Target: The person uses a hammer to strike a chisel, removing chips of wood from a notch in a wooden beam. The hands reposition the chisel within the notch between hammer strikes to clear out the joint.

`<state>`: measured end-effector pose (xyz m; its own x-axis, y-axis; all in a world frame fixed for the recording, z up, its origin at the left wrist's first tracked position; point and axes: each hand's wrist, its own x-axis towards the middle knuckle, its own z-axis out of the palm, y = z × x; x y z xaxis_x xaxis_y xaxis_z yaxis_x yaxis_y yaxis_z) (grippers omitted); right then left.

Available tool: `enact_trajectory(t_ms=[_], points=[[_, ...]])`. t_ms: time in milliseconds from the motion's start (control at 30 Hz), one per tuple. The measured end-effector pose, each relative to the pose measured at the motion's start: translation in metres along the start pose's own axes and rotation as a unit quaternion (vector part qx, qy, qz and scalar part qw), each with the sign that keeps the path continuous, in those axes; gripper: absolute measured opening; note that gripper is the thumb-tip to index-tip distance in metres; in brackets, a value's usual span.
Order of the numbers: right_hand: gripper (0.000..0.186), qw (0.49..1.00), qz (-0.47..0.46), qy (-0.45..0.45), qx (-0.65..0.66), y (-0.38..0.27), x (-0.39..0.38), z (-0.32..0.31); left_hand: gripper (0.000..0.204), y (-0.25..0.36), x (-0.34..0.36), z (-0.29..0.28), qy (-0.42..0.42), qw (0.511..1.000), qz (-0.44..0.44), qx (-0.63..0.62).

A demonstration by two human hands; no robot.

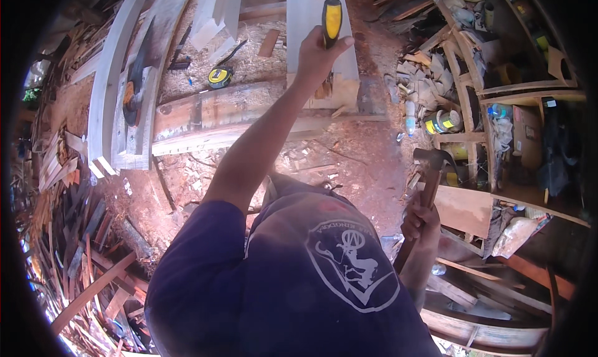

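Observation:
My left hand (316, 57) is closed around a chisel (332, 22) with a yellow and black handle. The handle stands up above the end part of a pale wooden board (303, 11); the hand hides the blade. A darker notch (324, 88) shows in the wood just below my wrist. Off to the right, my right hand (420, 221) grips the wooden handle of a claw hammer (431, 181). The hammer's head points upward, well apart from the chisel.
Left of the board lie a yellow and black tape measure (219, 77), a hand plane (132, 95) and long planks (115, 64). Wooden shelving (529, 95) with tins and bottles stands at right. Scrap wood (93, 245) is heaped at lower left.

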<state>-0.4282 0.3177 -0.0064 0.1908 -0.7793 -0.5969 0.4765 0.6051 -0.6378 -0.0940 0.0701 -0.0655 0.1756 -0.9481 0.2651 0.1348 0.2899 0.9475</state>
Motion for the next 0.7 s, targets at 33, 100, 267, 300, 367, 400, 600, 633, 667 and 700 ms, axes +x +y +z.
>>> enact_trajectory(t_ms=[33,100,267,300,367,400,600,633,667,700], points=[[0.018,1.0,-0.008,0.008,-0.018,-0.001,0.001,0.0,0.028,-0.002,0.0,0.0,0.063,0.998,-0.014,0.007],[0.018,0.999,-0.015,0.021,-0.031,0.001,-0.002,0.001,0.027,-0.005,-0.002,0.0,0.119,0.992,-0.033,0.014],[0.018,0.996,-0.021,0.076,-0.032,-0.006,-0.003,0.001,0.026,0.0,-0.001,-0.009,0.105,0.976,-0.062,-0.178],[0.018,0.996,-0.02,0.076,-0.033,-0.007,-0.002,0.002,0.027,-0.002,0.0,-0.011,0.073,0.978,-0.059,-0.189],[0.018,0.997,-0.028,0.068,-0.038,-0.013,0.0,0.005,0.027,-0.003,0.002,-0.01,0.041,0.977,-0.055,-0.201],[0.018,0.996,-0.029,0.07,-0.04,-0.016,0.0,0.008,0.026,-0.003,0.004,-0.006,0.034,0.979,-0.052,-0.196],[0.018,0.99,-0.018,0.057,-0.129,-0.034,0.016,0.036,0.022,-0.012,0.001,0.003,0.006,0.995,-0.048,-0.091],[0.018,0.985,-0.024,0.055,-0.16,-0.037,0.019,0.048,0.024,-0.014,0.0,0.002,-0.006,0.996,-0.051,-0.076],[0.018,0.979,-0.034,0.051,-0.193,-0.043,0.024,0.059,0.028,-0.012,0.002,0.002,-0.018,0.997,-0.05,-0.063],[0.016,0.964,-0.061,0.05,-0.254,-0.049,0.028,0.065,0.023,-0.01,0.002,0.007,-0.028,0.997,-0.056,-0.048]])
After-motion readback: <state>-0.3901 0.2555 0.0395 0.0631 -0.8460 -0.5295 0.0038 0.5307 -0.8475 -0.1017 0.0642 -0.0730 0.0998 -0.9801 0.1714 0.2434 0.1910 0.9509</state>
